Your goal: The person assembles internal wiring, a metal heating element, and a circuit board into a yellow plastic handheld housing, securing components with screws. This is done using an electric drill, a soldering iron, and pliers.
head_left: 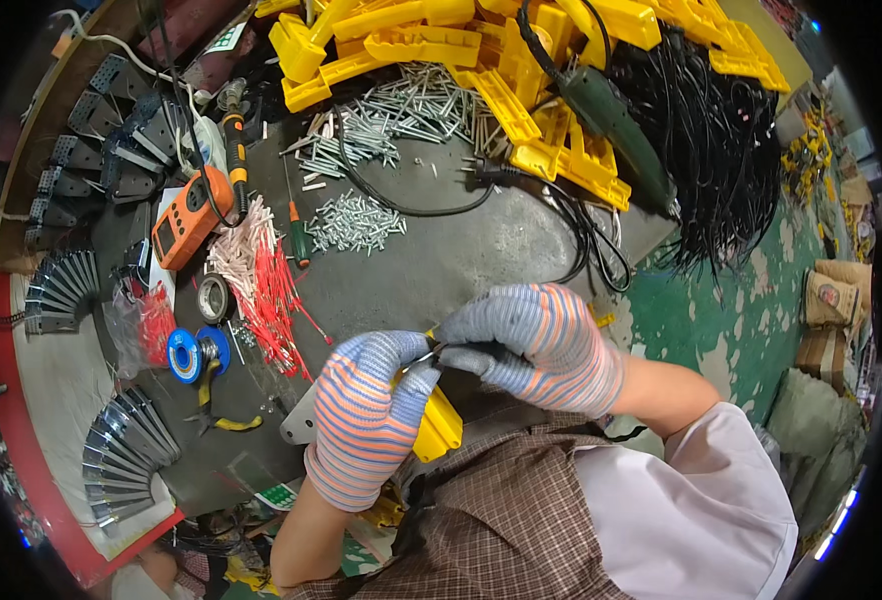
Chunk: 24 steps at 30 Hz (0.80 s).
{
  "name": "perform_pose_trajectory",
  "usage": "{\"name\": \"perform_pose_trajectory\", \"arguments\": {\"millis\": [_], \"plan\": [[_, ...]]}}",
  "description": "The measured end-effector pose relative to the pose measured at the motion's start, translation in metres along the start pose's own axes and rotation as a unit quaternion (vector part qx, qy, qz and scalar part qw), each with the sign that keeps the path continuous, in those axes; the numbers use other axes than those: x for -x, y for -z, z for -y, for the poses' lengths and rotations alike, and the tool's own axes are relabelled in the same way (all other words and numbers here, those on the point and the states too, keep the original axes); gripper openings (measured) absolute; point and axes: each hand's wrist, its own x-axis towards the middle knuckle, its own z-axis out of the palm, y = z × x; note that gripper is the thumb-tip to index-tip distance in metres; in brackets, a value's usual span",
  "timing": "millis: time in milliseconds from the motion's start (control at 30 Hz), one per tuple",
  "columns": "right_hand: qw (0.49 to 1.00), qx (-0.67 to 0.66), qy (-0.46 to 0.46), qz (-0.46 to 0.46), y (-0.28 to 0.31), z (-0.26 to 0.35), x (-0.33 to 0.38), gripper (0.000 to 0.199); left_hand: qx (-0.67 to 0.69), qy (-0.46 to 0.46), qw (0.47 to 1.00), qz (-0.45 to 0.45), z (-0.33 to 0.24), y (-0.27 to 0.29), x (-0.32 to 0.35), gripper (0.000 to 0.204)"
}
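Both hands wear striped knitted gloves and meet over the near edge of the table. My left hand [366, 405] is closed around a yellow plastic housing [441, 428], whose end shows below the fingers. From the other side of that hand juts a grey metal plate [301, 420] with small holes; whether it joins the housing is hidden. My right hand [536, 345] pinches at my left fingertips. Something small and dark, with a shiny bit, shows between the fingertips, too small to name.
Across the dark table lie screw piles [356, 222], red and white sleeved pieces [261, 285], an orange multimeter [193, 218], a solder spool [189, 355], pliers [211, 405] and a screwdriver [298, 235]. Yellow housings [421, 45], a dark green power tool [616, 135] and black cables [706, 150] crowd the far side.
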Motion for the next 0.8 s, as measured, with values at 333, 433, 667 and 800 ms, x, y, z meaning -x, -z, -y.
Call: {"name": "perform_pose_trajectory", "arguments": {"millis": [333,433,667,800], "plan": [[0.988,-0.016,0.046,-0.144,-0.026,-0.002,0.016,0.022,0.111,0.006,0.994,-0.004,0.007,0.008,0.006,0.024],[0.970,-0.144,-0.086,-0.178,-0.042,-0.006,0.043,0.021,0.390,0.181,0.898,-0.090,0.008,0.007,-0.001,0.027],[0.946,-0.190,-0.148,-0.218,-0.068,-0.014,0.061,0.016,0.435,0.205,0.877,0.004,0.037,-0.006,-0.007,0.030],[0.947,-0.192,-0.158,-0.205,-0.069,-0.015,0.062,0.015,0.430,0.216,0.875,0.043,0.036,-0.005,-0.013,0.030]]}}
